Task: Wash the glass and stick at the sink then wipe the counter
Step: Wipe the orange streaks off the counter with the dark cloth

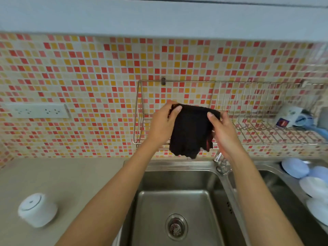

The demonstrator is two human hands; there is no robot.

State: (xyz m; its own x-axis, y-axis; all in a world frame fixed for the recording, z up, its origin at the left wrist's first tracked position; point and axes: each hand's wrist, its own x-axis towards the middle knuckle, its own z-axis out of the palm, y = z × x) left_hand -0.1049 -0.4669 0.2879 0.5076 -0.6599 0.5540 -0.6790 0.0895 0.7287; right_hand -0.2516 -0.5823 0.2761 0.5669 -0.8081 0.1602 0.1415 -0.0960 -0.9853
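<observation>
A dark cloth hangs in front of the wire wall rack, above the back edge of the steel sink. My left hand grips its upper left corner and my right hand grips its upper right corner, so the cloth is spread between them. The beige counter lies to the left of the sink. I see no glass or stick in this view.
A white round container stands on the counter at the near left. The tap sits behind my right wrist. Pale bowls are stacked at the right of a second basin. A cup lies in the rack. A socket strip is on the tiled wall.
</observation>
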